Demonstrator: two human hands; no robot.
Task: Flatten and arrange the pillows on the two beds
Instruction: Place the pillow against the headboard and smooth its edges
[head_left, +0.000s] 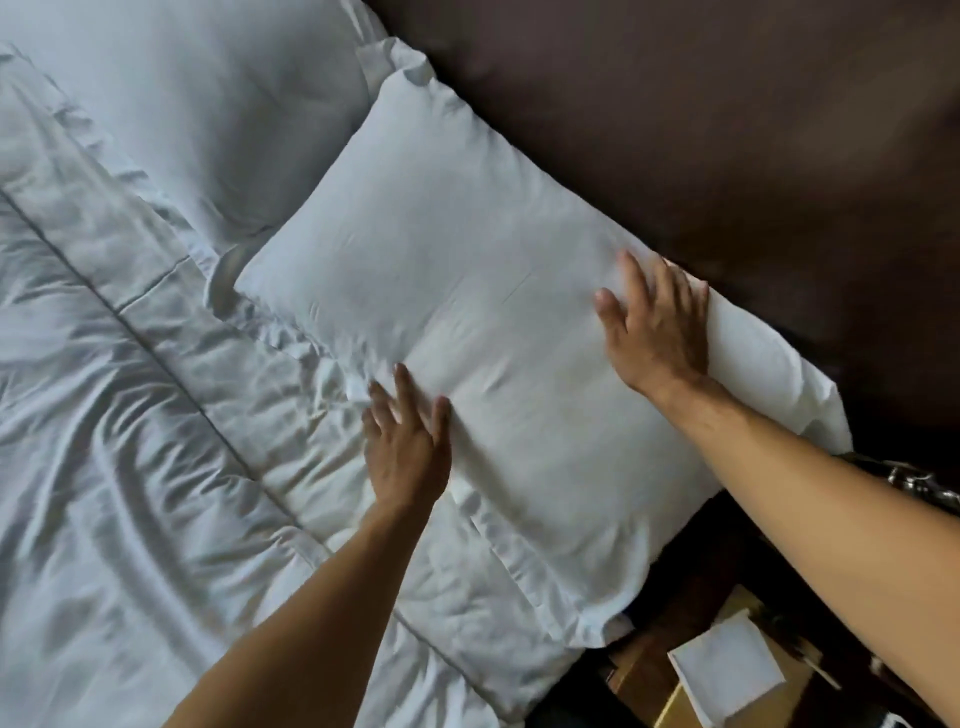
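Note:
A white pillow (467, 270) lies at the head of the bed, its long side against the dark headboard (727, 130). My left hand (408, 447) rests flat on the pillow's near edge, fingers spread, holding nothing. My right hand (657, 327) presses palm-down on the pillow's far edge by the headboard, fingers apart. A second white pillow (208, 104) lies further along the bed at the upper left, partly behind the first.
A wrinkled white duvet (130, 441) covers the bed to the left. At the lower right, beside the bed, stands a wooden nightstand (644, 675) with a white notepad (727, 670) on it. A dark metallic object (914, 480) shows behind my right forearm.

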